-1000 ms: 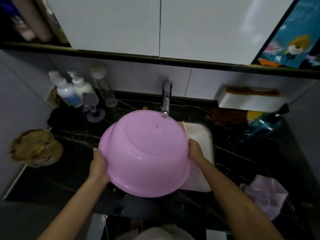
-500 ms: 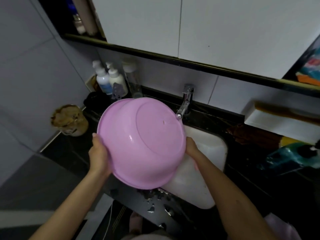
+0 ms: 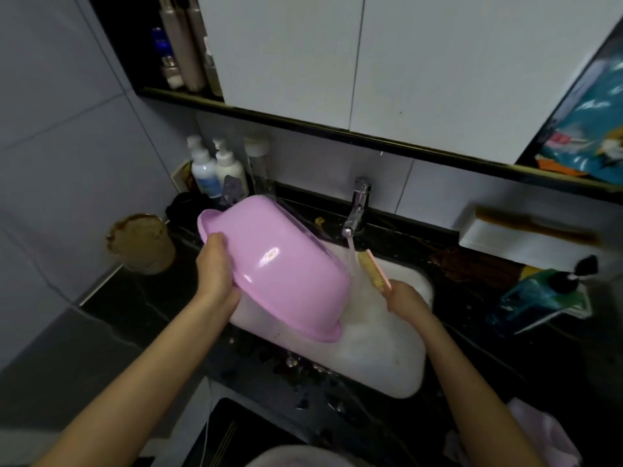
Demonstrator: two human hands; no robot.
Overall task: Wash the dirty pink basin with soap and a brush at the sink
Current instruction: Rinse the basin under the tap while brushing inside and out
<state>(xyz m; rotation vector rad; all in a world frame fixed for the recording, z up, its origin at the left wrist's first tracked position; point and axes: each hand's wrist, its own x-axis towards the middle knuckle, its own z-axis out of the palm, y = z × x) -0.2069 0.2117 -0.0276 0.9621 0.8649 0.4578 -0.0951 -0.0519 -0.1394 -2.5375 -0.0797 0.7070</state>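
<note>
The pink basin (image 3: 279, 267) is tilted on its side over the white sink (image 3: 387, 358), its bottom facing me and its opening turned away. My left hand (image 3: 215, 264) grips its left rim. My right hand (image 3: 406, 296) holds a pink-backed brush (image 3: 374, 269) with tan bristles, upright just right of the basin. Water runs from the chrome tap (image 3: 357, 207) down between the basin and the brush. The basin's inside is hidden.
Pump bottles (image 3: 215, 170) stand at the back left of the black counter (image 3: 141, 298), a brown-lidded container (image 3: 141, 242) beside the wall. A white tray (image 3: 526, 235) and a teal bottle (image 3: 539, 294) sit on the right, a pink cloth (image 3: 539, 433) near the front.
The basin swung left and tilted on edge, held by my left hand alone. My right hand let go of its rim and now holds the brush up beside the running water.
</note>
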